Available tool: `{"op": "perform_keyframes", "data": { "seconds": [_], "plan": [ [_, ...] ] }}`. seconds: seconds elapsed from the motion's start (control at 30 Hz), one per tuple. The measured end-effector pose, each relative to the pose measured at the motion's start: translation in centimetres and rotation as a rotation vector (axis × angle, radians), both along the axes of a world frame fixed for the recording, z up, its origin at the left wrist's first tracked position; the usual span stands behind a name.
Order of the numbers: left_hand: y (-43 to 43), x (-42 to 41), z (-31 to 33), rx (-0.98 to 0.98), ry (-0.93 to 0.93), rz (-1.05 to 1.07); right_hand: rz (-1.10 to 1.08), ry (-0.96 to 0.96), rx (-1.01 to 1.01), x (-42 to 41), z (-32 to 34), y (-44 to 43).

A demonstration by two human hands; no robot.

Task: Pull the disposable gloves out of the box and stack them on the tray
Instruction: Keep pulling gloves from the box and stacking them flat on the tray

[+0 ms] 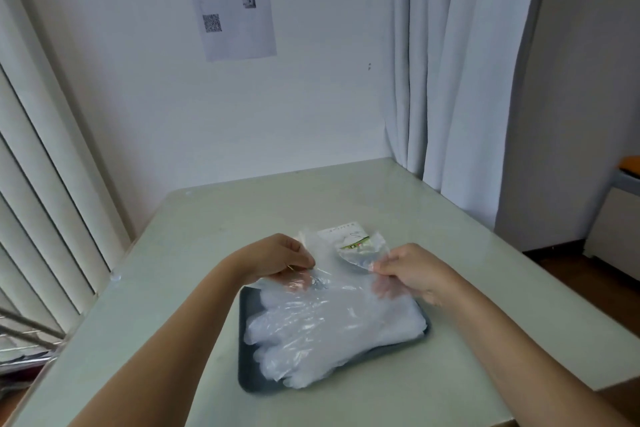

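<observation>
Gloves [332,333] lie piled on the dark tray [254,383], their fingertips reaching its near left rim. The tray sits mid-desk [214,218], nearer the front edge, and the box [346,236] lies just past its far rim. Above that rim the left hand [277,258] and right hand [412,274] each pinch one clear glove [334,272] stretched between them. Bare desk runs to the far and left edges.

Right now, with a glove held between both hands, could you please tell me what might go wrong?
The thin glove pinched between the left hand and right hand might tear if tugged apart. The pile already spills over the tray rim, so another glove could slide some onto the table.
</observation>
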State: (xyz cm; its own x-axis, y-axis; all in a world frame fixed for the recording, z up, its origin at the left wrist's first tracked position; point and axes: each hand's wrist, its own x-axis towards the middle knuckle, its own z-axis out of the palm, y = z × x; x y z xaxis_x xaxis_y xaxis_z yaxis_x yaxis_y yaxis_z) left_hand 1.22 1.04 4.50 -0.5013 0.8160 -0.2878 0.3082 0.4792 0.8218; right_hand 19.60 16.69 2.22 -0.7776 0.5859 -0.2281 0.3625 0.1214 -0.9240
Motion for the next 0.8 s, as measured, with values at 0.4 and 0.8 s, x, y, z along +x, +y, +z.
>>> {"op": "perform_keyframes", "data": {
  "seconds": [0.4, 0.8],
  "plan": [
    [3.5, 0.9, -4.3, -0.106, 0.534, 0.107, -0.142, -0.233, 0.404, -0.2, -4.0, 0.5],
    [1.5, 7.6, -7.8, -0.152, 0.758, -0.323, -0.203, -0.246, 0.518, -0.6, -5.1, 0.3]
  ]
}}
